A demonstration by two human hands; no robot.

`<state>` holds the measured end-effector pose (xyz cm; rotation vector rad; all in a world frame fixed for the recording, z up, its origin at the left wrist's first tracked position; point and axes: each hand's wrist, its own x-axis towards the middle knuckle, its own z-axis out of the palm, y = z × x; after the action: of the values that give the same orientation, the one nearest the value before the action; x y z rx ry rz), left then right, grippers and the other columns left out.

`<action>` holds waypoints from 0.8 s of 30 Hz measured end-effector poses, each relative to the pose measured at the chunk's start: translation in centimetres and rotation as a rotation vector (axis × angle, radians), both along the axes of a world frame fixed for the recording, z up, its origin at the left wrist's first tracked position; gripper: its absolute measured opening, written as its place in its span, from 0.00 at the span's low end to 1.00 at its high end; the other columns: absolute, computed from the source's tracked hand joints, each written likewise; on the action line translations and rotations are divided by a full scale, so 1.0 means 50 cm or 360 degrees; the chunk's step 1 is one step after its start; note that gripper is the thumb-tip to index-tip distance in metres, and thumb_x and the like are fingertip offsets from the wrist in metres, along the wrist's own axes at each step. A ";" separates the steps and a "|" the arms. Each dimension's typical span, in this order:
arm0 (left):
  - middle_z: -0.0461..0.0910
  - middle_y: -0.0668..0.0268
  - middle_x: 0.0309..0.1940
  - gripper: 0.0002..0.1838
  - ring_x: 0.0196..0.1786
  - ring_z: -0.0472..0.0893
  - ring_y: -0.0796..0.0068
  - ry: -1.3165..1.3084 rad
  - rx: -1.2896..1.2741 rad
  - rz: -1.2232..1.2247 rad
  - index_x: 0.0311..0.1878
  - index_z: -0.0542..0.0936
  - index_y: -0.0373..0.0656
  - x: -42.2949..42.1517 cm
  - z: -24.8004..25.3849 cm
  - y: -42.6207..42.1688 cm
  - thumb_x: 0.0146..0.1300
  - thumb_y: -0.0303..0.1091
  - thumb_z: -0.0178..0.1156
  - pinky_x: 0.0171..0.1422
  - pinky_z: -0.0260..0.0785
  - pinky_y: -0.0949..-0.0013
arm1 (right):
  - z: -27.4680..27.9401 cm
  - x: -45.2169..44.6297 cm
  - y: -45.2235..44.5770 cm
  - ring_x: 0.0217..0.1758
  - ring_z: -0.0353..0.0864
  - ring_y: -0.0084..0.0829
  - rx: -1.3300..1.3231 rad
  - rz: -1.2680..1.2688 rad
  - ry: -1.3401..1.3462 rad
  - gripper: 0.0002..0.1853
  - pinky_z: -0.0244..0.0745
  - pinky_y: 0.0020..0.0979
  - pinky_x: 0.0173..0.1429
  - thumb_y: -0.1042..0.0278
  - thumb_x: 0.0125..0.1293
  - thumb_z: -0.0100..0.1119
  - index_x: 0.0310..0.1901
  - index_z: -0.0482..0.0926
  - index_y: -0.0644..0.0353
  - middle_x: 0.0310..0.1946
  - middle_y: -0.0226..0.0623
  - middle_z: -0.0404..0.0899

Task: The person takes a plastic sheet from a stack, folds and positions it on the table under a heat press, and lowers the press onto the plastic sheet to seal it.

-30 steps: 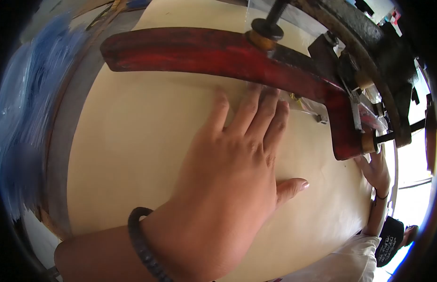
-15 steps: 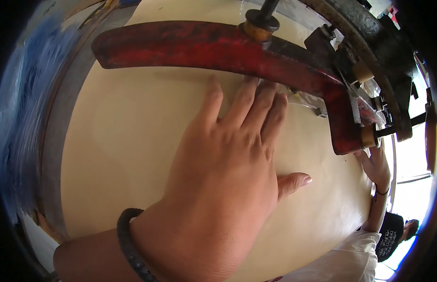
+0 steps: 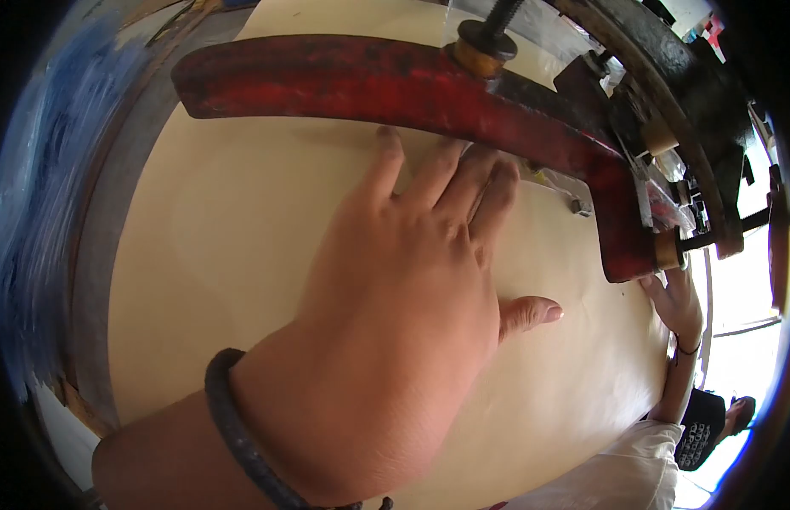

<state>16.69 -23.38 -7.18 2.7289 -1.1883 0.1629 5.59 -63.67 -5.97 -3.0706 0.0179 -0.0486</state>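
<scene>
My left hand (image 3: pixel 403 272) lies palm down on a large smooth tan sheet (image 3: pixel 199 229), fingers spread and thumb out to the right. Its fingertips reach the lower edge of a worn red metal arm (image 3: pixel 327 81), and the middle ones are partly hidden there. A dark bracelet (image 3: pixel 242 442) circles that wrist. Far right, my right hand (image 3: pixel 682 306) rests at the sheet's edge below the red arm's end. Its thumb shows, while most of its fingers are hidden behind the metal. Near the red arm, a small metal piece (image 3: pixel 580 207) sits on the sheet beside clear plastic.
A threaded bolt with a brass collar (image 3: pixel 480 58) stands on the red arm. Dark metal machinery (image 3: pixel 684 85) fills the upper right. Blue streaked material (image 3: pixel 55 204) is at the left, beside a grey edge (image 3: pixel 106 255). Another person in black (image 3: pixel 701 432) appears at lower right.
My left hand has shifted slightly up, its fingertips still by the red arm. The right hand stays about where it was.
</scene>
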 end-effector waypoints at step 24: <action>0.69 0.47 0.73 0.48 0.76 0.66 0.47 -0.0193 -0.0241 -0.0176 0.75 0.64 0.29 0.003 -0.028 0.005 0.72 0.69 0.50 0.82 0.53 0.44 | 0.025 0.004 0.061 0.62 0.79 0.50 -0.0020 -0.0147 -0.0044 0.24 0.70 0.45 0.68 0.68 0.68 0.64 0.66 0.78 0.60 0.59 0.49 0.80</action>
<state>16.85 -23.13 -8.57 2.5471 -1.2975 0.3925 5.78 -60.61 -4.70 -3.0794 0.1588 -0.0962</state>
